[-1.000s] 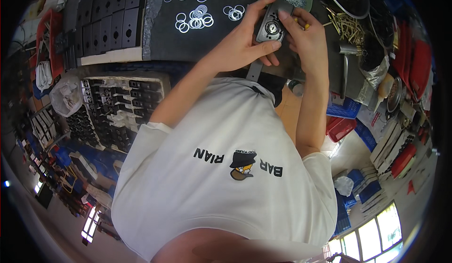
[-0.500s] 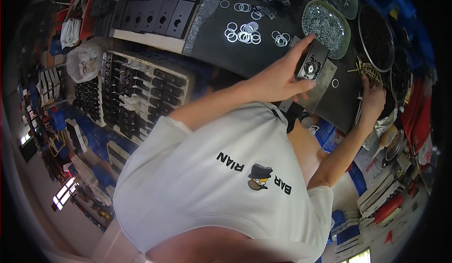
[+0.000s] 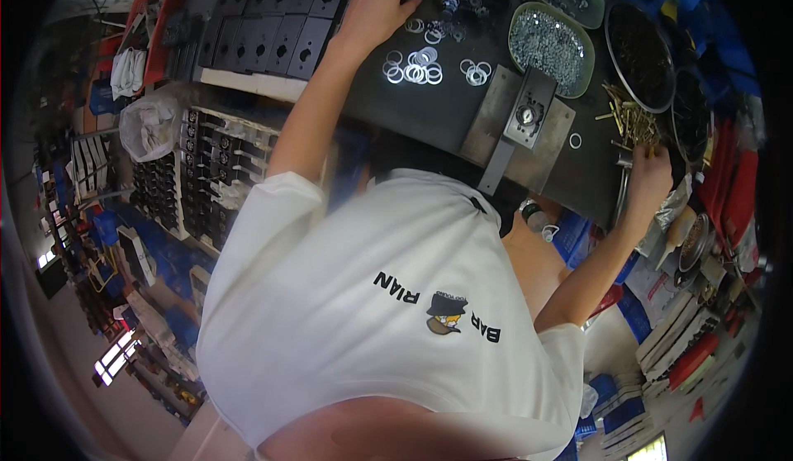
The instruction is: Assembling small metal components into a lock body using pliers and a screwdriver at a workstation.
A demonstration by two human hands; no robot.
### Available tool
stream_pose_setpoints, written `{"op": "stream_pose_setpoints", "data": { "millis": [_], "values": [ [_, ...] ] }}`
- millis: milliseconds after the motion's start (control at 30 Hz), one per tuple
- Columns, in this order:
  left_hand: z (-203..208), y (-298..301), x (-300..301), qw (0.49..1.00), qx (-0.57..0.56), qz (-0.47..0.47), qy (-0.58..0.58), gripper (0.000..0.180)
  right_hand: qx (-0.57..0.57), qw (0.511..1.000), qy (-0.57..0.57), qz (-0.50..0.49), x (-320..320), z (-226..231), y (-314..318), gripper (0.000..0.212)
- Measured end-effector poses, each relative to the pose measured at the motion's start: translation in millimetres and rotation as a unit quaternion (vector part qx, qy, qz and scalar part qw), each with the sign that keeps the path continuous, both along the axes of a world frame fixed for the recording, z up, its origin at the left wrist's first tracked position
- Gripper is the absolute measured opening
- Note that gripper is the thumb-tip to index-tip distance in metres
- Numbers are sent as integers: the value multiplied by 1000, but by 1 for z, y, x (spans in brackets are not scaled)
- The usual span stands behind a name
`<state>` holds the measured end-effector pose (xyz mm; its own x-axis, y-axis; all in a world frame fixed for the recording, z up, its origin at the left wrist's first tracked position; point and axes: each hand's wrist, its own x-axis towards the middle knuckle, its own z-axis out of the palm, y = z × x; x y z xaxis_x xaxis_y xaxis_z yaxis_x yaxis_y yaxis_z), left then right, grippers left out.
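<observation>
My left hand point(image 3: 382, 5) reaches to the far side of the dark bench, partly cut off by the picture's upper edge. Its thumb and forefinger are bent and apart, over a spot beside the white rings point(image 3: 423, 68). At the right, my right hand point(image 3: 652, 178) has its fingers closed at the edge of a heap of brass pins point(image 3: 629, 118), pinching a brass pin. Between the hands, a black rectangular lock body point(image 3: 533, 102) with a round silvery centre rests on a metal jig point(image 3: 494, 118), touched by neither hand.
Two green trays of small metal parts point(image 3: 552, 48) stand beyond the jig. A round pan of dark parts point(image 3: 640, 56) is at the far right. One loose ring point(image 3: 575, 140) lies near the pins. Black plates point(image 3: 264, 15) line the far left, above a rack of black parts point(image 3: 239, 163).
My left hand has let go of the lock body, now on the jig, and swung left and away toward the rings. The right hand stays at the brass pins.
</observation>
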<state>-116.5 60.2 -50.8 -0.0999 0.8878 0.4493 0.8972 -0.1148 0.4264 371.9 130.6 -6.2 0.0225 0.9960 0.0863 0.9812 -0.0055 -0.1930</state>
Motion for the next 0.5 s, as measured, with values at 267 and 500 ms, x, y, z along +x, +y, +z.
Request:
{"op": "stream_pose_setpoints", "data": {
  "millis": [267, 500],
  "values": [
    [29, -7, -17, 971, -110, 130, -169, 25, -94, 980, 170, 32, -18, 37, -91, 16],
    [21, -5, -3, 992, 42, 103, 60, 20, -80, 959, 268, 45, -44, -19, -100, 16]
  ]
}}
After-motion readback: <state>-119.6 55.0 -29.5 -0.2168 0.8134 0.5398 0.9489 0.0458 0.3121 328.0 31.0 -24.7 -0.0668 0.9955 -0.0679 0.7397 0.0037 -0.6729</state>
